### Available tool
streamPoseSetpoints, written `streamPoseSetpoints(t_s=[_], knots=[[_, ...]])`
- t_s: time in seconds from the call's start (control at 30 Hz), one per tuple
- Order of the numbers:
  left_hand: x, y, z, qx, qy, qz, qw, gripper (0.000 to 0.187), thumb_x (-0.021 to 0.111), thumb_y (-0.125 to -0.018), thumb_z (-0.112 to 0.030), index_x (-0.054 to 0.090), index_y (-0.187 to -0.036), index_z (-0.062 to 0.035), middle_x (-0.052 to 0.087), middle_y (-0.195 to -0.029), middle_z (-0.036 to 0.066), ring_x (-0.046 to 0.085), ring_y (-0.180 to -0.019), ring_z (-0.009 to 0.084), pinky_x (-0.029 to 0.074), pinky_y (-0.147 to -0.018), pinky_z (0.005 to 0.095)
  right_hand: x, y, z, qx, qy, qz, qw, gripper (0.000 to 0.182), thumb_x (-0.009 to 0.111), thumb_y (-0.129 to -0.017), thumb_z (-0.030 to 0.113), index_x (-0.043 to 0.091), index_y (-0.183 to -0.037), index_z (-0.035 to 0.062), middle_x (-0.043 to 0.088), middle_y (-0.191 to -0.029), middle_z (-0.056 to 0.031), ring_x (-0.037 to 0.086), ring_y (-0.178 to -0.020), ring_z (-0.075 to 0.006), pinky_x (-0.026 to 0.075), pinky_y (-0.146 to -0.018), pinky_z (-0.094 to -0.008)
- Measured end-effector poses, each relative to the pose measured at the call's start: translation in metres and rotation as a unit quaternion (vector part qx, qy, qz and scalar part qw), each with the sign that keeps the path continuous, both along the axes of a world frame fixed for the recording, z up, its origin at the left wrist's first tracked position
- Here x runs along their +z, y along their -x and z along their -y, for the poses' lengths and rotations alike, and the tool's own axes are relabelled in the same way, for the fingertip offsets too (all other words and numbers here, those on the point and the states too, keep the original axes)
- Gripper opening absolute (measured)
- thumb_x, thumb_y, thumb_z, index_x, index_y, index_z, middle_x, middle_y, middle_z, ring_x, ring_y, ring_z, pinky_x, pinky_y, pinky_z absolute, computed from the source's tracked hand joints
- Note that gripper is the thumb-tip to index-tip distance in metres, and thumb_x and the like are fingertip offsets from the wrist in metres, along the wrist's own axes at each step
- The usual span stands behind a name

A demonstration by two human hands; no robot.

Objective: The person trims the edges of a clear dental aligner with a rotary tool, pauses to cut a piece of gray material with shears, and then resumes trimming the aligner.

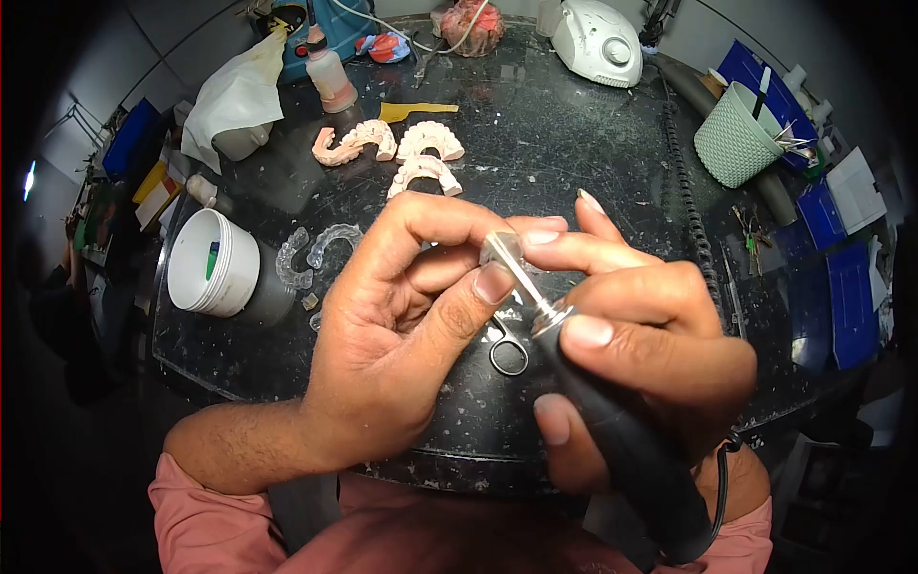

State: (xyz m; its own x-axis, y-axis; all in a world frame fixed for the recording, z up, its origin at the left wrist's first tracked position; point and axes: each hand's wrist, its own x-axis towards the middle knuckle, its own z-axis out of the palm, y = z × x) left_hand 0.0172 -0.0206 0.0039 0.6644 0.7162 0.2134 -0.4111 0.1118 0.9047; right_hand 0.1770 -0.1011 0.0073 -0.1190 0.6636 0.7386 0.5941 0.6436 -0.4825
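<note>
My right hand (650,335) grips a black rotary handpiece (622,430) with a silvery metal nose, tilted up to the left. Its shank (531,289) reaches to the fingertips of my left hand (402,306). There my left thumb and forefinger pinch a small translucent piece (499,249) against the tool's tip; most of it is hidden by the fingers. Below the hands, the ring handle of a pair of scissors (509,356) shows on the black table. Clear dental aligners (294,260) lie left of my left hand.
Pinkish plaster dental models (430,141) stand beyond my hands. A white tub (215,263) is at the left, and a bottle (332,77) at the back. The white control unit (598,43) and a textured cup of tools (736,139) stand at the right, near a coiled cord (684,182).
</note>
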Motion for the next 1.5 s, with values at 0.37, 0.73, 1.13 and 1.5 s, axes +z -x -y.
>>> streamPoseSetpoints(t_s=[0.37, 0.73, 1.13, 1.5], knots=[[-0.001, 0.002, -0.002, -0.006, -0.038, -0.018, 0.999, 0.026, 0.056, -0.097, -0.005, 0.044, -0.12, -0.0021, 0.057, -0.106, 0.006, 0.056, -0.09, 0.0042, 0.046, -0.08, 0.0195, 0.0, 0.003, 0.001, -0.009, -0.007, -0.017, 1.0, 0.04, 0.071, -0.088, 0.031, 0.046, -0.111, 0.0095, 0.056, -0.094, -0.0131, 0.064, -0.103, -0.0363, 0.042, -0.102, -0.0614], [-0.002, 0.008, -0.002, -0.017, -0.045, -0.038, 0.998, 0.03, 0.058, -0.098, -0.01, 0.041, -0.121, -0.0016, 0.064, -0.107, 0.01, 0.062, -0.101, 0.0099, 0.048, -0.087, 0.0233, -0.003, 0.003, -0.001, -0.027, -0.022, -0.009, 0.999, 0.041, 0.069, -0.089, 0.031, 0.044, -0.112, 0.0096, 0.055, -0.095, -0.0123, 0.066, -0.099, -0.036, 0.039, -0.104, -0.0632], [-0.001, 0.009, -0.002, 0.004, -0.094, -0.06, 0.994, 0.026, 0.06, -0.092, 0.001, 0.043, -0.111, -0.0011, 0.065, -0.097, 0.007, 0.067, -0.094, 0.0125, 0.034, -0.113, 0.0431, 0.003, 0.002, 0.003, -0.032, 0.013, 0.026, 0.999, 0.038, 0.07, -0.088, 0.032, 0.046, -0.111, 0.0123, 0.056, -0.094, -0.0095, 0.067, -0.101, -0.0336, 0.03, -0.107, -0.0677], [-0.002, 0.006, -0.008, 0.025, -0.186, -0.071, 0.98, 0.018, 0.059, -0.093, 0.0, 0.046, -0.105, -0.0011, 0.064, -0.097, 0.008, 0.063, -0.114, 0.0296, 0.024, -0.118, 0.0478, 0.007, 0.0, 0.005, -0.002, 0.03, 0.047, 0.998, 0.038, 0.071, -0.087, 0.033, 0.049, -0.111, 0.013, 0.057, -0.094, -0.0085, 0.065, -0.104, -0.0341, 0.026, -0.108, -0.0689]])
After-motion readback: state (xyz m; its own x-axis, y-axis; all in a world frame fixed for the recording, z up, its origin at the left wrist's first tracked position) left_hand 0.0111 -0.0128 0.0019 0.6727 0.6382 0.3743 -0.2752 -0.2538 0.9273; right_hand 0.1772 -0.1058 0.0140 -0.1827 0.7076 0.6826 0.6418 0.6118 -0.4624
